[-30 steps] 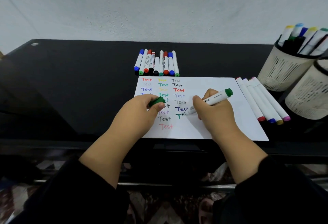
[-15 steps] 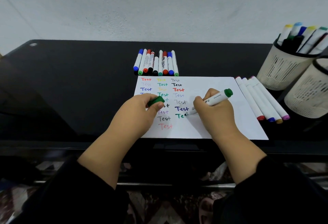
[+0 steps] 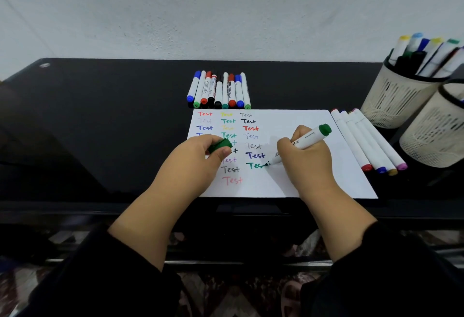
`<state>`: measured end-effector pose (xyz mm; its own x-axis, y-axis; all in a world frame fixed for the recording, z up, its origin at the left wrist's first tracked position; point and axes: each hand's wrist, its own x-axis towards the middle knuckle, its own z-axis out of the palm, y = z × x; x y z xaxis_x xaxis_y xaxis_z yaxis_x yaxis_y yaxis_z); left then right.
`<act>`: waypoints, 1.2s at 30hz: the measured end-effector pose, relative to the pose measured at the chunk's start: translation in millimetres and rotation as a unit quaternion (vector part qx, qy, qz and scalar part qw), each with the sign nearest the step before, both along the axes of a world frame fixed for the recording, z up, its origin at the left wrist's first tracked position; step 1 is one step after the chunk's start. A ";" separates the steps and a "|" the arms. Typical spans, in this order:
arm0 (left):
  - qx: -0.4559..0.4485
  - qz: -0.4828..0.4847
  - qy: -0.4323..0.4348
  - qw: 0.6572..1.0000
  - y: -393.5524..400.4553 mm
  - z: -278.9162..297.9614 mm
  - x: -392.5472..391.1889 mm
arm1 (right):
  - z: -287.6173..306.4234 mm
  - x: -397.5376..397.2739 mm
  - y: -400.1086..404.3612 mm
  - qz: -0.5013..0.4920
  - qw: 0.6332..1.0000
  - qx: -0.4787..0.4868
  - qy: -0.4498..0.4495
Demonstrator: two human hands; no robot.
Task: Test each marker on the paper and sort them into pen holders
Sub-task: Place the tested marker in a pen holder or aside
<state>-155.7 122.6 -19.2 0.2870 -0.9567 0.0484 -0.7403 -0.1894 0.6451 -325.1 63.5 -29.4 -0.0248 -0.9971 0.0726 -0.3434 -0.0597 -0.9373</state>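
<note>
The right hand has its fingers curled tightly round a white marker with a green end, thumb and forefinger pinching the barrel low down, and the tip rests on the paper at the end of a half-written green word in the third column. The marker tilts up and away to the right, its green end clear above the knuckles. The left hand rests on the left part of the sheet, its fingers bent inward and its thumb pressed against a green cap, which it pinches against the forefinger; the hand covers parts of several written words. The sheet lies flat on a black glass table and carries three columns of the word "Test" in many colours. Just beyond its far edge lies a row of markers, side by side and touching. Along its right edge lie four white markers, angled, with red, blue, yellow and pink caps nearest the person. Further right stand two cream mesh pen holders: the far pen holder is packed with upright markers, while the near pen holder is cut off by the frame, so its contents cannot be told. Black sleeves cover both forearms.
</note>
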 end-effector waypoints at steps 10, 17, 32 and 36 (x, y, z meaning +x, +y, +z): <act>0.008 -0.012 0.018 1.000 1.0 1.1 -2.7 | 5.7 -1.8 2.6 0.028 0.999 0.019 -0.036; 0.027 -0.039 0.100 0.994 3.4 7.2 -7.8 | 12.9 -3.9 -0.6 0.017 0.966 0.062 -0.250; -0.010 -0.079 0.172 0.982 5.3 13.1 -13.0 | 18.1 14.1 9.4 0.102 0.974 0.051 -0.197; -0.026 -0.056 0.239 0.969 5.8 13.6 -13.0 | 19.5 17.7 8.4 0.092 0.970 0.073 -0.213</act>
<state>-168.7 128.3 -5.6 0.1828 -0.9830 -0.0145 -0.3681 -0.0821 0.9262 -307.3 72.0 -9.9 0.1585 -0.9862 -0.0473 0.0813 0.0608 -0.9948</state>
